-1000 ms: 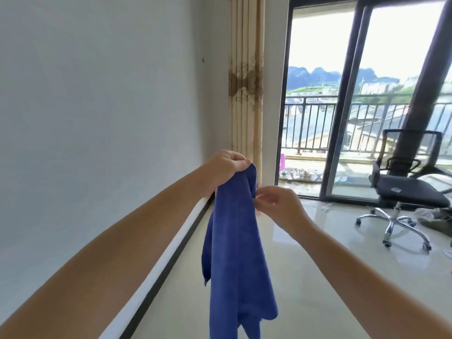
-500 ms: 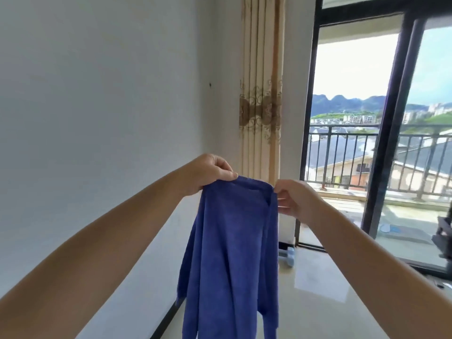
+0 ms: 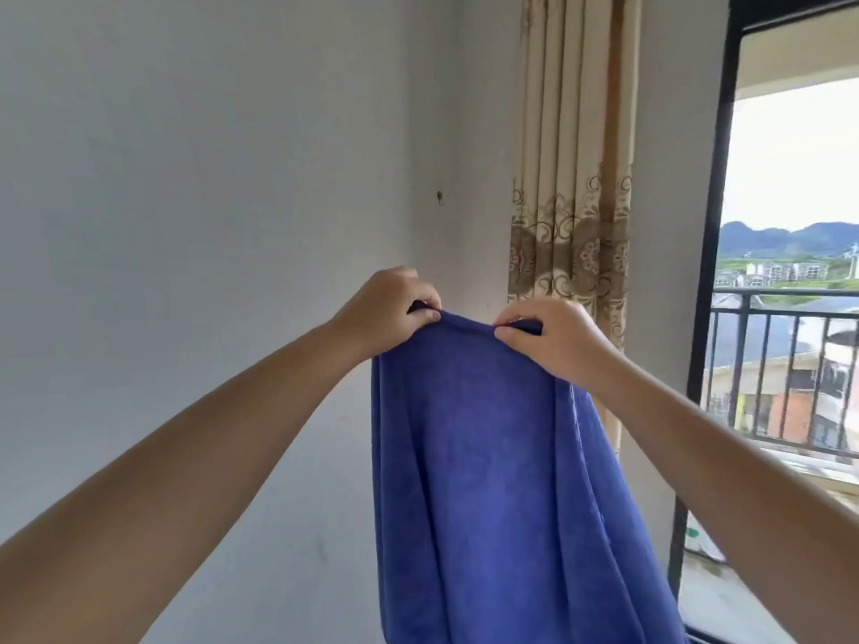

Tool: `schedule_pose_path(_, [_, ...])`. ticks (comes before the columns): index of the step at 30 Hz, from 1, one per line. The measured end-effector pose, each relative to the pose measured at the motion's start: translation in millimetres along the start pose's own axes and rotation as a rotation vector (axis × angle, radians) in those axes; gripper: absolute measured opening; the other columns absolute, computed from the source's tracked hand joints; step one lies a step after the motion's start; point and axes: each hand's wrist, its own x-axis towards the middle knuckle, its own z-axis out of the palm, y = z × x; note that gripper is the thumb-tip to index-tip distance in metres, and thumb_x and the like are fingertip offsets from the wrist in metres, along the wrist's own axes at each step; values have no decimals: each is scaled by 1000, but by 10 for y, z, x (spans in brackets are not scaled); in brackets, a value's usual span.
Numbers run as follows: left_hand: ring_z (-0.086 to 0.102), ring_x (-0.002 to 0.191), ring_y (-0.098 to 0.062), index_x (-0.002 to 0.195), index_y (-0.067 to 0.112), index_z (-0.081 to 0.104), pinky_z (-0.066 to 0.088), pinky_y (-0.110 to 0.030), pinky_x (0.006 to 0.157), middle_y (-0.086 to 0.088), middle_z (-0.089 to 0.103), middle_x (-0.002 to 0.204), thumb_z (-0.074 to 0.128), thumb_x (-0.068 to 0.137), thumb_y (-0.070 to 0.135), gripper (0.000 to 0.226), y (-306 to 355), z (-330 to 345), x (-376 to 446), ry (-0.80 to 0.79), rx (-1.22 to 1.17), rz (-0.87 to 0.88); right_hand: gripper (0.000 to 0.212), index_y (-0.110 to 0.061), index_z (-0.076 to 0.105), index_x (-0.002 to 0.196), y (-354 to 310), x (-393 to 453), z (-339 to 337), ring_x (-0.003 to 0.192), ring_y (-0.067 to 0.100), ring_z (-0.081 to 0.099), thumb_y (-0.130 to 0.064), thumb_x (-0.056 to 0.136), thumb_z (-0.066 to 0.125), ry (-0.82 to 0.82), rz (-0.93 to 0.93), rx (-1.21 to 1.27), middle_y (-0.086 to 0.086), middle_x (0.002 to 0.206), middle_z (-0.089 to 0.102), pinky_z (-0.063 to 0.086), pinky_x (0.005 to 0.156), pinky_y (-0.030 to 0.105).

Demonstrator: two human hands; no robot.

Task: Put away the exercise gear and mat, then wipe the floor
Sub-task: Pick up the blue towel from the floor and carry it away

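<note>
Head view, before a white wall (image 3: 195, 225): blue cloth (image 3: 488, 481), held up by its top edge, hanging past the frame's bottom. Left hand (image 3: 386, 313) and right hand (image 3: 553, 341): fingers curled, pinching that edge. Small hook (image 3: 439, 196) on wall; patterned beige curtain (image 3: 576, 178), lower part hidden by cloth; balcony railing (image 3: 785, 355) at right. Versus half a second ago: cloth raised higher, floor out of view.
</note>
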Motion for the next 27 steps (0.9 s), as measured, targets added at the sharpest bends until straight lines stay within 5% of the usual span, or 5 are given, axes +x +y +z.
schedule_pose_path(4, [52, 79, -25, 97, 3, 73, 30, -19, 70, 3, 49, 78, 61, 89, 18, 20, -682, 564, 882, -7, 157, 185, 19, -8, 72, 101, 759, 1086, 178, 89, 12, 53, -17, 87, 62, -17, -144, -214, 2, 90, 62, 32, 70, 0])
schedule_pose_path(7, [47, 55, -18, 74, 4, 76, 38, -24, 55, 9, 37, 65, 61, 79, 30, 30, -1191, 857, 1539, 62, 198, 360, 17, -12, 74, 98, 1250, 1878, 292, 74, 8, 50, -18, 86, 65, 24, -169, -227, -11, 71, 47, 32, 68, -4])
schedule_pose_path(12, [49, 48, -18, 64, 3, 71, 40, -17, 47, -10, 56, 60, 45, 77, 28, 38, -1926, 1434, 2538, 20, 372, 452, 19, -10, 74, 102, 2051, 2988, 574, 70, 9, 45, -13, 86, 65, 118, -181, -195, -16, 68, 40, 33, 67, 0])
schedule_pose_path(22, [57, 92, -37, 111, -3, 66, 45, -39, 76, -26, 59, 97, 49, 92, 2, 26, -3210, 2565, 4631, 325, 517, 121, 27, -6, 61, 114, 3636, 5425, 1387, 96, 34, 55, -6, 93, 45, 261, -353, -319, 16, 109, 55, 42, 74, 33])
schedule_pose_path(27, [60, 57, -35, 67, -7, 63, 50, -32, 50, -21, 60, 65, 67, 63, -19, 13, -3746, 2916, 5474, 266, 539, 39, 19, 5, 66, 88, 4225, 6485, 1695, 53, 37, 57, 11, 76, 52, 331, -492, -387, 23, 84, 59, 43, 45, 33])
